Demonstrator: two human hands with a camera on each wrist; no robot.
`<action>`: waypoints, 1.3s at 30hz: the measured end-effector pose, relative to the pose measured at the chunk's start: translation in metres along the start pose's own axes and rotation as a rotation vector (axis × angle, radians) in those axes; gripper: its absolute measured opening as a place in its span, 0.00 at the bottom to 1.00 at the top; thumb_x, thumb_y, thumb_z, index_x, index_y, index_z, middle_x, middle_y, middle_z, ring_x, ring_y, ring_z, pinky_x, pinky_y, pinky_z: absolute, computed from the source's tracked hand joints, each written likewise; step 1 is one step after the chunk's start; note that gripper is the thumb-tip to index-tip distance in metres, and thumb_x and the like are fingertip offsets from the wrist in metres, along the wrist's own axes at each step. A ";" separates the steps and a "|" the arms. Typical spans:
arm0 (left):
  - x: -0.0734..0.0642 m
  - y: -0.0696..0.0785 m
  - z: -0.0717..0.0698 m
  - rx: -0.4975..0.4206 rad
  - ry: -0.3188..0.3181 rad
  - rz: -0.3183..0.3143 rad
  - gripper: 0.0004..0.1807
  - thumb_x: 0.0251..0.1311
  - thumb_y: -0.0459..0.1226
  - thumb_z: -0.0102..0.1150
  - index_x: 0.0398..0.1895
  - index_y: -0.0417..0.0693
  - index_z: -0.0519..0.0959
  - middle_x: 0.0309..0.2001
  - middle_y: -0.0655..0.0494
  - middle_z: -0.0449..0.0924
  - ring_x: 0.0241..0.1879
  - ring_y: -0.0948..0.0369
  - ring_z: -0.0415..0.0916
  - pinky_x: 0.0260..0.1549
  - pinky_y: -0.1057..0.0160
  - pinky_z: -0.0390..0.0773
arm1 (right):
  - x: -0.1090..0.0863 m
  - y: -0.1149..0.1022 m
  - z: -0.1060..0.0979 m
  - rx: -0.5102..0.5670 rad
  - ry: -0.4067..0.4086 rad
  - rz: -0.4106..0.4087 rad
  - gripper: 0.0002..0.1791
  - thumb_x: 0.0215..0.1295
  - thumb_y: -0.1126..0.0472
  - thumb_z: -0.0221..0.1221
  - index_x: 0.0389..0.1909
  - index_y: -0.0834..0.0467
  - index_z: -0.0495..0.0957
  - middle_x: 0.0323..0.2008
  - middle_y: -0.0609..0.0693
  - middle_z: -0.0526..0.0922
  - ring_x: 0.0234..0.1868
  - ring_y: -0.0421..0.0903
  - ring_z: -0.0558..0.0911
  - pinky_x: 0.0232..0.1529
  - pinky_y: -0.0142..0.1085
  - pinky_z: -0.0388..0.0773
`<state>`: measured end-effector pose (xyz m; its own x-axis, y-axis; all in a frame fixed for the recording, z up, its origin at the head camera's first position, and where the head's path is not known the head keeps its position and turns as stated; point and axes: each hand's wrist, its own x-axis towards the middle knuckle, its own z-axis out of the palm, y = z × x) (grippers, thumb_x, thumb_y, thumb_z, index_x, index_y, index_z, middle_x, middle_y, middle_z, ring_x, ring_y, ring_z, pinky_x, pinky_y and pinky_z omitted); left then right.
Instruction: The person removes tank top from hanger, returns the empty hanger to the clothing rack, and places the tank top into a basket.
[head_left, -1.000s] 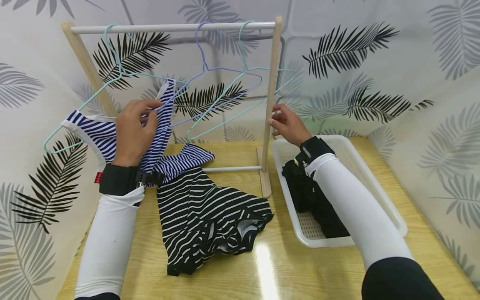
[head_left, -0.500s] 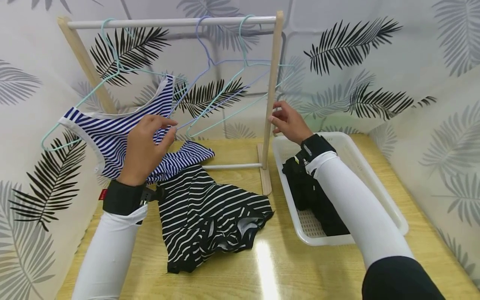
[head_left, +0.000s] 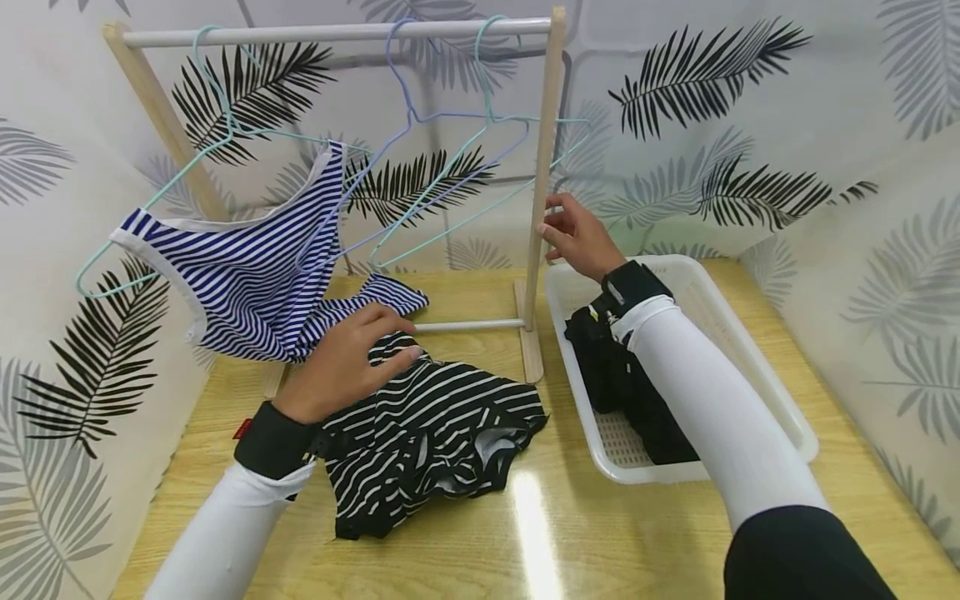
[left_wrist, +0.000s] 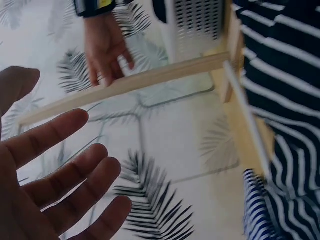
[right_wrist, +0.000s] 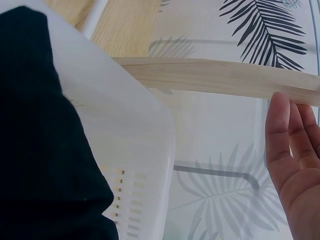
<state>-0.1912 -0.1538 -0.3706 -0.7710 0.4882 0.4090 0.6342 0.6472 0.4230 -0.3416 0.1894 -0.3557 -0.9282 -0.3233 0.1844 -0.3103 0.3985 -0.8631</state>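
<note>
My left hand [head_left: 348, 362] hovers above a black-and-white striped garment [head_left: 450, 417] spread on the table. Its fingers are spread and relaxed in the left wrist view, holding nothing. With fairly straight fingertips, my right hand [head_left: 581, 237] touches the right wooden post [head_left: 545, 167] of the clothes rack; the right wrist view shows them at the post's edge. A blue-and-white striped tank top [head_left: 247, 271] hangs at the left on a mint-green hanger [head_left: 172, 179], its lower part reaching down to the table.
A blue hanger [head_left: 409, 117] and another mint-green hanger [head_left: 488, 117] hang bare on the white rail [head_left: 315, 33]. Right of the rack stands a white basket [head_left: 757, 358] holding black clothing [head_left: 652, 417]. Leaf-patterned cloth [head_left: 847, 275] surrounds the wooden table [head_left: 615, 542].
My left hand has left the tank top and hangers, moving down and right over the black-and-white striped garment. The blue hanger swung slightly. My right hand has stayed at the post.
</note>
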 end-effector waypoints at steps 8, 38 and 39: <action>-0.016 -0.011 0.039 0.035 -0.287 -0.075 0.32 0.57 0.63 0.57 0.59 0.58 0.74 0.59 0.54 0.69 0.57 0.54 0.69 0.54 0.49 0.70 | 0.002 0.002 0.000 -0.017 0.004 -0.001 0.21 0.73 0.60 0.51 0.64 0.57 0.61 0.55 0.60 0.75 0.55 0.53 0.77 0.46 0.48 0.79; -0.026 -0.036 0.087 0.261 -0.521 -0.230 0.67 0.33 0.76 0.60 0.77 0.65 0.43 0.75 0.39 0.37 0.72 0.37 0.42 0.54 0.26 0.55 | -0.082 -0.003 -0.054 -0.747 -0.112 -0.186 0.29 0.68 0.56 0.59 0.67 0.59 0.66 0.66 0.66 0.62 0.65 0.65 0.64 0.57 0.63 0.63; -0.027 -0.039 0.089 0.263 -0.536 -0.252 0.67 0.33 0.76 0.60 0.77 0.65 0.43 0.76 0.39 0.36 0.72 0.37 0.40 0.54 0.25 0.54 | -0.086 0.000 -0.057 -0.785 -0.100 -0.188 0.28 0.67 0.57 0.60 0.66 0.58 0.67 0.66 0.67 0.62 0.65 0.66 0.64 0.56 0.64 0.63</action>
<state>-0.2000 -0.1404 -0.4703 -0.8598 0.4830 -0.1659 0.4470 0.8688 0.2130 -0.2737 0.2662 -0.3446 -0.8348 -0.5053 0.2184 -0.5475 0.8035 -0.2337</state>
